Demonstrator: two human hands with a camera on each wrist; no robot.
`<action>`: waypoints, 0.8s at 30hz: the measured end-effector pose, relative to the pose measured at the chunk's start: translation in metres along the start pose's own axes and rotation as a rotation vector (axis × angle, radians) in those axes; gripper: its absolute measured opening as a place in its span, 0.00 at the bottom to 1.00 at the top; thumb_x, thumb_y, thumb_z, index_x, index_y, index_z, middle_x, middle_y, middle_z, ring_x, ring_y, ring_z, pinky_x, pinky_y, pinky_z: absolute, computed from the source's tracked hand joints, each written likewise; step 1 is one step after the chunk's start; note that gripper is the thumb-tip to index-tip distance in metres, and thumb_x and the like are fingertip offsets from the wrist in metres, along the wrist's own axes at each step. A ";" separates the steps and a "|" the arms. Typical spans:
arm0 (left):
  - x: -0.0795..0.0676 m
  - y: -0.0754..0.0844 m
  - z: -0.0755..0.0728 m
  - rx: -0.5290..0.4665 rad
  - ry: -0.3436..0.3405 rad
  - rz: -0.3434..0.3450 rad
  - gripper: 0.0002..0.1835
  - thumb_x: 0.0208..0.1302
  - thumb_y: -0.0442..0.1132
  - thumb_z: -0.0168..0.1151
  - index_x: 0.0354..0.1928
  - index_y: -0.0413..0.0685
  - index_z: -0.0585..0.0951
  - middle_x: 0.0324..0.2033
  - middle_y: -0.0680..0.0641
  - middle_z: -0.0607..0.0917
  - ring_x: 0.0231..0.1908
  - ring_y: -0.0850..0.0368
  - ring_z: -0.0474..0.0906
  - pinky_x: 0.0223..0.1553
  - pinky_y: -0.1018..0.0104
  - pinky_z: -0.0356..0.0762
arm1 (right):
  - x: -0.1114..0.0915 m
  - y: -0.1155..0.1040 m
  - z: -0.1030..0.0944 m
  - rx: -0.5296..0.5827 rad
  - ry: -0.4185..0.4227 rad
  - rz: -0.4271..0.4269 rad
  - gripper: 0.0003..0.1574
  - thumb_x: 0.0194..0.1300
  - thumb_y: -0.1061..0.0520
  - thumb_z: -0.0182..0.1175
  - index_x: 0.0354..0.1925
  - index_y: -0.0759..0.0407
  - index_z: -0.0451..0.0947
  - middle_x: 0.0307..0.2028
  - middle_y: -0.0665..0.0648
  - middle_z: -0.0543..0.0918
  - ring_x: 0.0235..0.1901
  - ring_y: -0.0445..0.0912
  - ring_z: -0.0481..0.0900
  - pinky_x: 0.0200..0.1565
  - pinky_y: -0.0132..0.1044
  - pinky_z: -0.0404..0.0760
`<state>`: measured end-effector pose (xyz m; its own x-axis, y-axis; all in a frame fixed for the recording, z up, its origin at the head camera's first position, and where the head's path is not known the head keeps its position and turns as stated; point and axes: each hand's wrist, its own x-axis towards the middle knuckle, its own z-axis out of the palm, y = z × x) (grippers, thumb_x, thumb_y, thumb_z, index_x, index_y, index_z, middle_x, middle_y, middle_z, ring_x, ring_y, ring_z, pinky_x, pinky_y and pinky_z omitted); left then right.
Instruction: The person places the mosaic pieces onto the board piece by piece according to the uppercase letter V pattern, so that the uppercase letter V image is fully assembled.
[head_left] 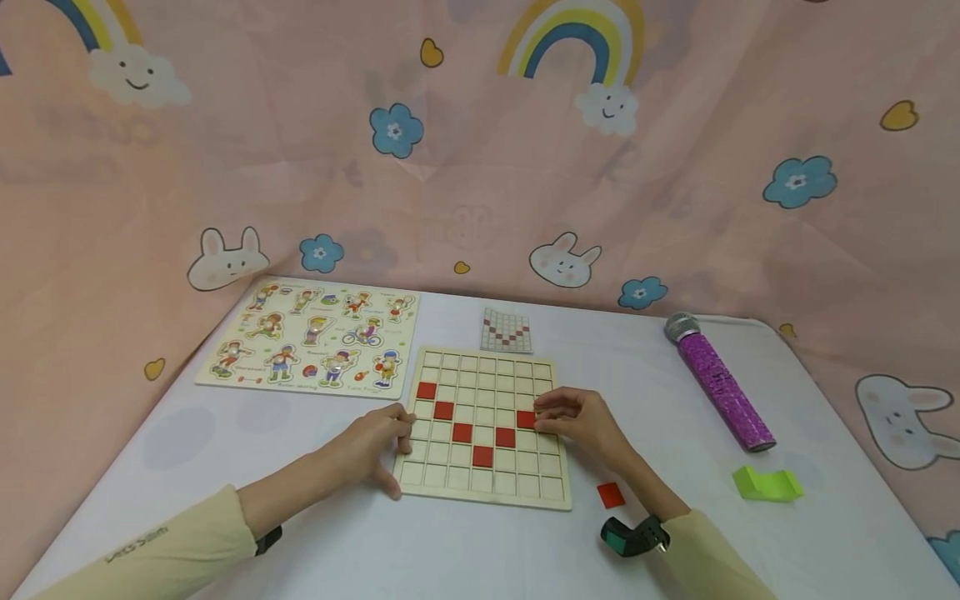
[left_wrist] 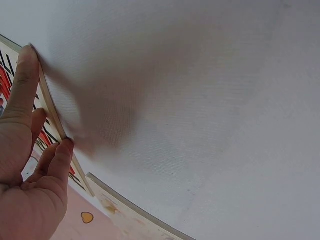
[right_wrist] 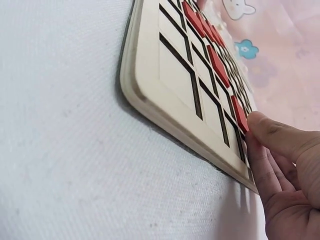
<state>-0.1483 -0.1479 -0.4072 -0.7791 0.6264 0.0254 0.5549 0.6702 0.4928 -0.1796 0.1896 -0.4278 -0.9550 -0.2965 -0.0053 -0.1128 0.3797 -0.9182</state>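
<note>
A wooden grid board lies on the table with several red square tiles in a V-like arrangement. My left hand rests at its left edge, thumb at the near corner, fingertips on the side; in the left wrist view the hand touches the board's edge. At the right side, my right hand pinches a red tile between thumb and fingers, low on the grid. The right wrist view shows the thumb against that tile. A loose red tile lies by the right wrist.
A small card with a red pattern on a grid lies behind the board. A picture puzzle board is at the back left. To the right are a glittery purple microphone and a lime green block.
</note>
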 end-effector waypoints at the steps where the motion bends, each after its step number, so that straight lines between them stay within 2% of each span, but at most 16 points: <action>1: 0.000 0.000 0.000 0.000 -0.001 0.000 0.24 0.22 0.41 0.84 0.24 0.45 0.79 0.41 0.45 0.78 0.50 0.39 0.76 0.50 0.53 0.76 | -0.001 0.000 -0.001 0.004 0.002 0.003 0.20 0.55 0.64 0.68 0.47 0.69 0.79 0.42 0.64 0.84 0.39 0.48 0.84 0.43 0.27 0.80; 7: -0.001 0.002 0.000 -0.007 -0.004 -0.012 0.24 0.22 0.41 0.84 0.24 0.46 0.79 0.41 0.46 0.78 0.51 0.40 0.76 0.51 0.54 0.76 | -0.010 0.005 -0.010 0.011 0.013 0.044 0.21 0.55 0.64 0.68 0.49 0.68 0.78 0.44 0.63 0.83 0.40 0.46 0.84 0.45 0.28 0.80; 18: -0.001 0.002 -0.001 -0.015 -0.005 -0.019 0.24 0.22 0.40 0.84 0.24 0.46 0.78 0.40 0.47 0.77 0.53 0.41 0.76 0.52 0.55 0.76 | -0.044 0.011 -0.037 -0.013 0.029 0.060 0.24 0.58 0.62 0.67 0.52 0.70 0.76 0.47 0.66 0.82 0.43 0.45 0.84 0.46 0.28 0.79; 24: 0.000 0.002 -0.001 -0.019 -0.005 -0.007 0.24 0.21 0.41 0.84 0.24 0.45 0.78 0.40 0.47 0.77 0.53 0.40 0.76 0.51 0.55 0.76 | -0.062 0.021 -0.052 0.026 -0.053 0.082 0.28 0.58 0.60 0.68 0.54 0.71 0.74 0.49 0.68 0.81 0.44 0.42 0.83 0.47 0.29 0.80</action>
<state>-0.1477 -0.1470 -0.4060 -0.7812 0.6240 0.0178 0.5440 0.6665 0.5097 -0.1367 0.2615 -0.4257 -0.9450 -0.3111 -0.1013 -0.0268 0.3822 -0.9237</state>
